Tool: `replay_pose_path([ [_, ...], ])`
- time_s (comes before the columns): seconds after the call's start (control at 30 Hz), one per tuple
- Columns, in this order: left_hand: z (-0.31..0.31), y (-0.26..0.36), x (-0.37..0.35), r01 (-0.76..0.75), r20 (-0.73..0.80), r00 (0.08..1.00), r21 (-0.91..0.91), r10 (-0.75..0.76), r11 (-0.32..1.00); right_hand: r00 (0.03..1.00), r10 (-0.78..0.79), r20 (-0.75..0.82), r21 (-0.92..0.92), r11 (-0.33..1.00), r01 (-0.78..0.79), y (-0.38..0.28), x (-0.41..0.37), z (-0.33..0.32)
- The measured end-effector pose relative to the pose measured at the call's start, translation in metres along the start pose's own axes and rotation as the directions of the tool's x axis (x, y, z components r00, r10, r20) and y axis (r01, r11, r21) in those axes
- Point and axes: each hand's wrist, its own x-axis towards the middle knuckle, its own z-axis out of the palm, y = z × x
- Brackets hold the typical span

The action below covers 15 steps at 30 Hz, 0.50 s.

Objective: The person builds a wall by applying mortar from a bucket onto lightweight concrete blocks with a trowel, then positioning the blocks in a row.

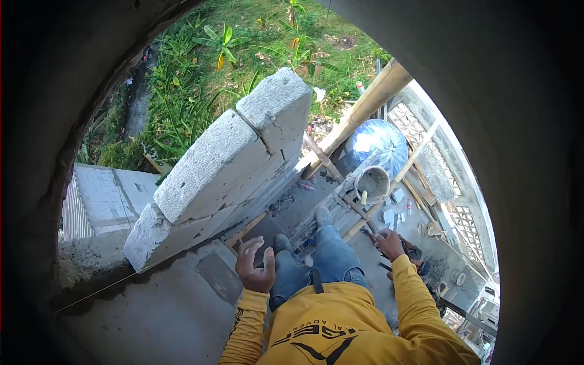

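Note:
My left hand (255, 266) is raised in front of my left thigh, its fingers partly bent and the thumb apart, with nothing visible in it. It is nearest to the lower side of a wall of pale grey blocks (210, 164), which rises at the left. My right hand (389, 244) is out to the right of my knees, fingers closed. A small dark piece shows by its fingertips, too small to name. Beyond that hand, a bucket (372, 184) with grey residue and a light handle sticking out sits by the scaffold poles.
Bamboo poles (371, 109) cross at the right, beside planks under my feet. A blue plastic-wrapped bundle (380, 146) lies below. Another person (420, 266) is partly visible under my right arm. A string (97, 293) runs along the wall's base at the left.

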Motion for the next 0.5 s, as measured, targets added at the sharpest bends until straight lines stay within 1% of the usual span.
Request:
replay_pose_path([
  [0.07,0.029,-0.04,-0.034,0.082,0.109,0.991,-0.04,-0.077,0.996,0.995,-0.097,-0.019,0.004,0.995,0.097,-0.06,-0.002,-0.015],
  [0.13,0.056,-0.08,-0.068,0.147,0.243,0.96,-0.004,-0.142,0.989,0.965,-0.224,-0.136,0.137,0.961,0.242,-0.109,0.018,-0.034],
  [0.17,0.074,-0.098,-0.08,0.184,0.303,0.936,0.018,-0.181,0.983,0.943,-0.29,-0.162,0.126,0.942,0.311,-0.14,0.032,-0.052],
  [0.23,0.106,-0.127,-0.105,0.261,0.405,0.873,0.084,-0.272,0.962,0.838,-0.482,-0.256,0.165,0.833,0.529,-0.201,0.065,-0.08],
  [0.3,0.141,-0.173,-0.14,0.343,0.493,0.785,0.16,-0.376,0.926,0.723,-0.614,-0.316,0.118,0.731,0.672,-0.267,0.097,-0.106],
  [0.33,0.154,-0.19,-0.153,0.325,0.502,0.771,0.219,-0.392,0.92,0.66,-0.652,-0.372,0.093,0.682,0.726,-0.297,0.111,-0.114],
  [0.37,0.167,-0.204,-0.163,0.3,0.513,0.757,0.277,-0.405,0.913,0.601,-0.709,-0.368,-0.006,0.649,0.761,-0.319,0.132,-0.125],
  [0.4,0.179,-0.214,-0.171,0.268,0.524,0.744,0.334,-0.414,0.904,0.496,-0.763,-0.415,-0.09,0.577,0.812,-0.34,0.157,-0.134],
  [0.47,0.192,-0.227,-0.181,0.299,0.567,0.63,0.454,-0.531,0.839,0.352,-0.814,-0.462,-0.216,0.488,0.846,-0.369,0.195,-0.145],
  [0.5,0.196,-0.231,-0.186,0.303,0.573,0.57,0.52,-0.589,0.799,0.301,-0.831,-0.469,-0.259,0.455,0.852,-0.381,0.21,-0.148],
])
